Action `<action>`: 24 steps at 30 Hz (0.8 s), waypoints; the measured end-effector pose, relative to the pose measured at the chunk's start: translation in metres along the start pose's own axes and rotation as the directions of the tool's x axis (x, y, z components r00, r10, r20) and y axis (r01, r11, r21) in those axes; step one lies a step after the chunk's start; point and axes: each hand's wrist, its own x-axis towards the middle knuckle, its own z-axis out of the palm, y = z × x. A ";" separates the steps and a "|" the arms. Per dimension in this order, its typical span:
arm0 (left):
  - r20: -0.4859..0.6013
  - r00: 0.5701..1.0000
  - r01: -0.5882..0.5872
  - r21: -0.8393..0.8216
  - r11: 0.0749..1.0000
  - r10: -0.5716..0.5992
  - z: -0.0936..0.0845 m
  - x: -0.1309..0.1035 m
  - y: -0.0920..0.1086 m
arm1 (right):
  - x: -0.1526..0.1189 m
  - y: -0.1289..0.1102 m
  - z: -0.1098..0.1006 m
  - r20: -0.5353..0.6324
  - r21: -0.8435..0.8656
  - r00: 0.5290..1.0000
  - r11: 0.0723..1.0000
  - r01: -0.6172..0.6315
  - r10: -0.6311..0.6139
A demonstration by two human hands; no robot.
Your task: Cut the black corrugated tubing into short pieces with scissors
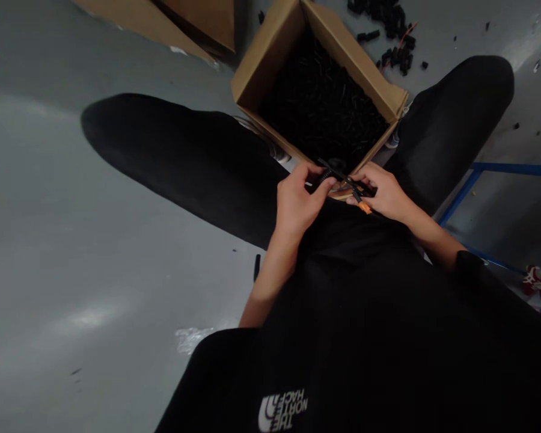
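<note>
My left hand (300, 195) is closed in a pinch on a short black ribbed piece (326, 175), over the near corner of an open cardboard box (354, 54). Opposite it, my right hand (383, 191) has its fingers closed around something dark that they largely hide. A thin black strip with an orange end (364, 207) slants between the two hands; which hand grips it I cannot tell. Inside the box lies a heap of small black pieces (320, 96), too dark to make out one by one.
My spread legs flank the box. Loose black pieces (390, 21) and a thin red strand lie on the floor beyond it. Another cardboard box (202, 21) stands at upper left. A blue metal frame (514, 169) and red shoes (538, 281) are at right.
</note>
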 end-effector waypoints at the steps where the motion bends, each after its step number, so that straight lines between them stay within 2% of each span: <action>1: -0.018 1.000 0.003 -0.025 1.000 -0.003 -0.002 0.001 -0.002 | -0.001 0.002 -0.001 0.006 0.012 1.000 1.000 -0.008 0.008; 3: -0.036 0.999 0.025 -0.118 0.993 -0.029 -0.007 0.005 -0.005 | -0.002 0.003 -0.006 0.029 0.020 0.999 1.000 -0.019 0.019; 5: 0.001 0.997 0.070 -0.288 0.955 -0.073 -0.011 0.009 -0.007 | -0.004 0.001 -0.013 0.065 0.007 0.998 1.000 -0.012 0.011; 7: 0.105 0.987 0.155 -0.466 0.871 -0.119 -0.013 0.013 -0.007 | -0.003 -0.002 -0.019 0.113 -0.010 0.994 1.000 0.009 -0.008; 9: 0.238 0.959 0.265 -0.569 0.778 -0.152 -0.012 0.017 -0.006 | -0.001 -0.005 -0.023 0.170 -0.012 0.985 1.000 0.026 -0.024; 13: 0.406 0.897 0.406 -0.602 0.687 -0.174 -0.005 0.021 -0.004 | 0.004 -0.008 -0.022 0.216 0.012 0.976 1.000 0.017 -0.019; 19: 0.425 0.883 0.438 -0.589 0.679 -0.200 -0.006 0.017 -0.010 | 0.003 -0.006 -0.016 0.136 0.021 0.991 1.000 0.006 -0.009; 24: 0.547 0.810 0.532 -0.534 0.657 -0.211 -0.011 0.013 -0.018 | -0.001 -0.004 -0.011 0.091 0.033 0.996 0.999 -0.008 0.004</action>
